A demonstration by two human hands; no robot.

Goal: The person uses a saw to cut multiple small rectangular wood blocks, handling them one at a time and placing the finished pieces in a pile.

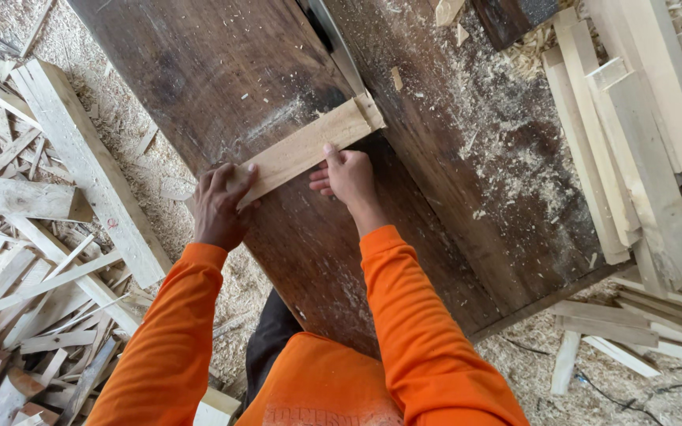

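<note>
A short pale wooden board (303, 147) lies flat on a dark, dusty wooden machine table (222, 71), its far end touching a metal slot (331, 35) that runs up the table's middle. My left hand (219, 205) grips the board's near end at the table's left edge. My right hand (347, 177) presses against the board's near long edge, thumb on top. Both arms wear orange sleeves.
Stacked pale planks (633, 150) lean along the table's right side. A thick plank (88, 170) and many offcuts (25, 292) lie in sawdust on the floor at left. More strips (633, 331) lie on the floor at lower right. Small wood scraps (447, 12) sit at the table's far end.
</note>
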